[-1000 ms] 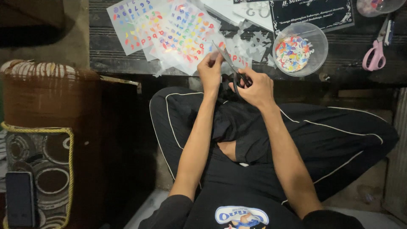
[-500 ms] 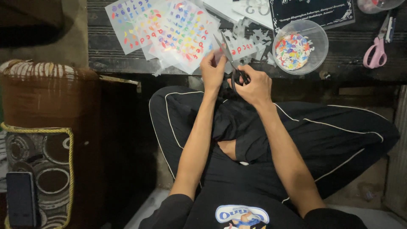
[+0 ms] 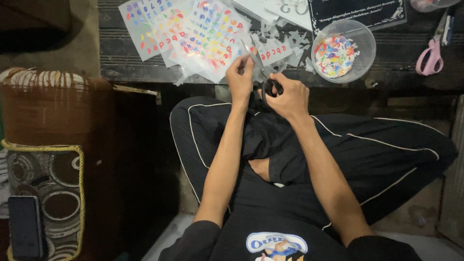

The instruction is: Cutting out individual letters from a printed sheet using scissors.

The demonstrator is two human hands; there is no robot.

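My right hand (image 3: 286, 96) grips black-handled scissors (image 3: 263, 77), blades pointing up and left toward the table. My left hand (image 3: 240, 76) pinches a small clear piece of sticker sheet right beside the blades. Just beyond both hands, clear sheets printed with colourful letters and numbers (image 3: 193, 34) lie spread on the low dark table (image 3: 386, 67). A clear round bowl (image 3: 344, 50) holding several colourful cut-out pieces stands to the right of my hands. I sit cross-legged in black trousers with white piping.
Pink-handled scissors (image 3: 430, 55) lie at the table's right end. A dark printed card (image 3: 357, 12) sits at the back. A brown cushioned seat (image 3: 53, 111) and patterned mat with a dark phone (image 3: 25, 226) are on the left.
Both hands stay together at the table edge; the scissors' blades have tilted slightly and the left hand's fingers have shifted on the small piece.
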